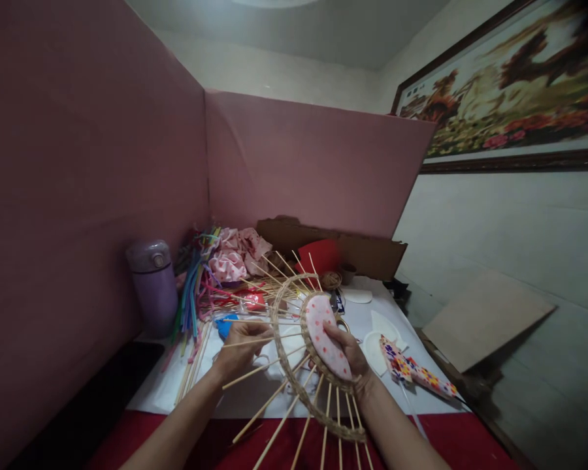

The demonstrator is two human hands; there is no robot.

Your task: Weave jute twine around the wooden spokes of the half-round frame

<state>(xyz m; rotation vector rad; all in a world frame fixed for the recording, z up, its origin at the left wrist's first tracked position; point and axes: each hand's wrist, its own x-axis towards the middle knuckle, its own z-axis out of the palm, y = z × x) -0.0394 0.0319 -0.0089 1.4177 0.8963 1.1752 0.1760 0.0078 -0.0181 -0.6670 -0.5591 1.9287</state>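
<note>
A half-round woven frame (283, 352) is held up over the table, its thin wooden sticks fanning out past two twisted-cord bands. At its centre sits a half-disc of pale pink cloth with red dots (323, 336). My right hand (351, 356) grips the frame at this centre, thumb over the cloth and the other fingers mostly hidden behind. My left hand (242, 346) is at the left side, fingers pinched round a stick close to the outer cord band. Part of the left fingertips is hard to make out.
A purple bottle (153, 287) stands at left near coloured pipe cleaners (192, 287) and crumpled pink cloth (230, 264). Scissors (342, 324) lie behind my right hand. A flower-patterned piece (416, 372) rests at right. Cardboard (372, 254) and a pink partition (313, 170) bound the back.
</note>
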